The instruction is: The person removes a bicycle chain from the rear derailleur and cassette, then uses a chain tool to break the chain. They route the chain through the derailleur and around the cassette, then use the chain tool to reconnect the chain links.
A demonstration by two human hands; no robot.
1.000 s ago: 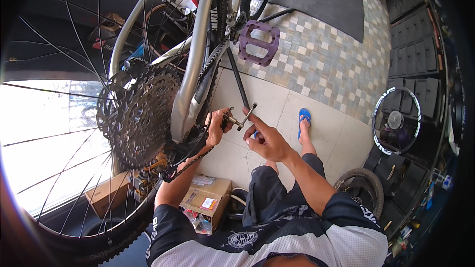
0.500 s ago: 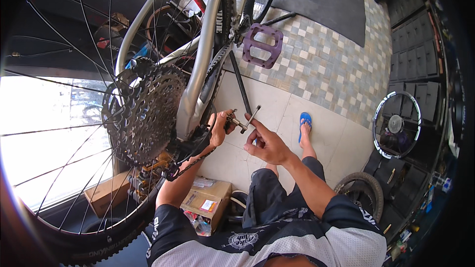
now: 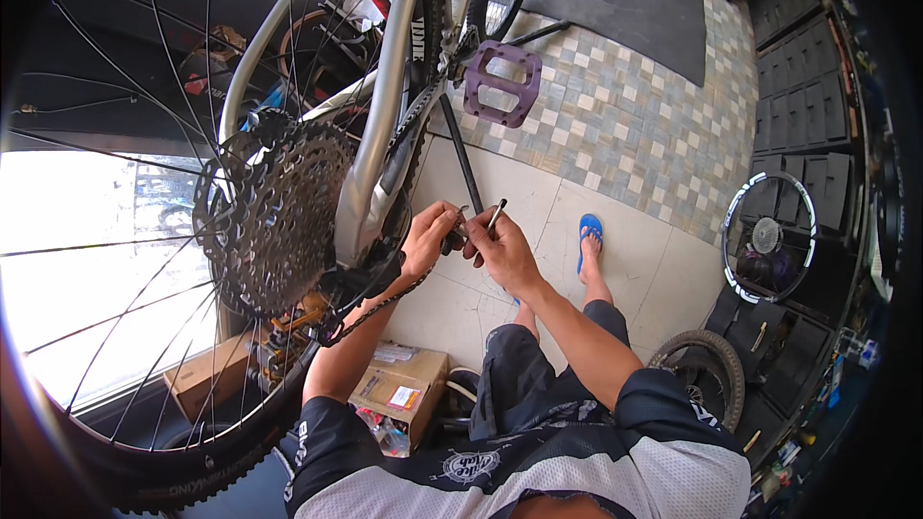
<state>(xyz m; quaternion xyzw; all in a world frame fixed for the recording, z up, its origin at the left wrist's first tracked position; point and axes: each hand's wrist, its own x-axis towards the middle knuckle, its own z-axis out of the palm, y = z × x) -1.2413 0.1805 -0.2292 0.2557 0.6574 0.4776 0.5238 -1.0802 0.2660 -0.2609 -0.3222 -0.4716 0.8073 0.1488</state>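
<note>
My left hand point(image 3: 429, 236) is closed around the body of a metal chain tool, mostly hidden by the fingers. My right hand point(image 3: 504, 252) pinches the same tool at its bar handle point(image 3: 497, 215), whose dark tip sticks up past the fingers. Both hands meet just right of the bicycle's rear end. A loose-hanging bicycle chain point(image 3: 392, 305) runs below my left wrist toward the rear derailleur point(image 3: 300, 319). Left of my hands are the large cassette point(image 3: 279, 216) and the silver frame point(image 3: 363, 187). Whether a chain link sits in the tool cannot be seen.
A purple pedal point(image 3: 503, 83) juts out ahead of my hands, with a black pole point(image 3: 461, 156) below it. The spoked rear wheel point(image 3: 125, 490) fills the left. An open cardboard box point(image 3: 409, 390) stands by my legs. Dark drawers point(image 3: 806, 106) and a wheel rim point(image 3: 733, 269) line the right.
My right hand has moved slightly left and closed on the tool's handle, where its fingers were looser before. The handle has turned. The view has shifted slightly.
</note>
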